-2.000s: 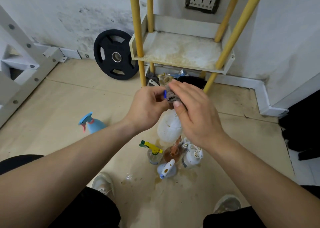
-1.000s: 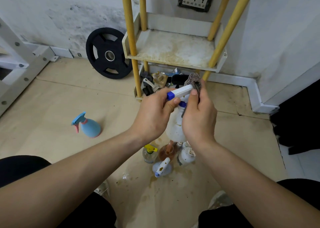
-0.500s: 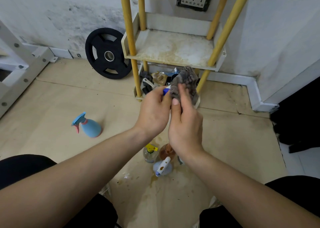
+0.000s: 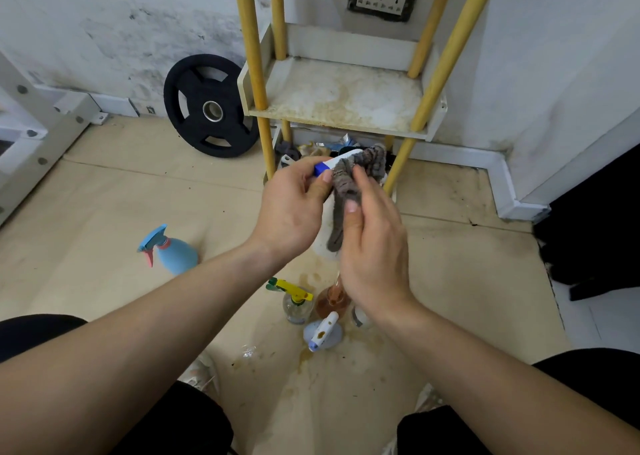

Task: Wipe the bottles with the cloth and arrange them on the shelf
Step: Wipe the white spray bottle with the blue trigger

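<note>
My left hand (image 4: 294,205) grips a white spray bottle (image 4: 323,243) near its blue-tipped nozzle, held up in front of me. A grey cloth (image 4: 349,184) drapes over the bottle's head, and my right hand (image 4: 370,243) holds it against the bottle. Most of the bottle is hidden between my hands. Ahead stands the shelf (image 4: 343,98) with yellow posts, its stained white tier bare. On the floor below my hands stand a clear bottle with a yellow and green trigger (image 4: 294,299), an amber bottle (image 4: 330,300) and a white-and-blue spray bottle (image 4: 322,331).
A light blue spray bottle (image 4: 169,250) stands alone on the floor to the left. A black weight plate (image 4: 207,106) leans on the wall beside the shelf. Clutter fills the shelf's bottom tier (image 4: 311,148). Brown spills stain the floor (image 4: 304,354). My knees are at both lower corners.
Over two seconds the cloth has been worked around the bottle's nozzle and head. My right hand has slid lower along the bottle, the cloth now hanging down its side.
</note>
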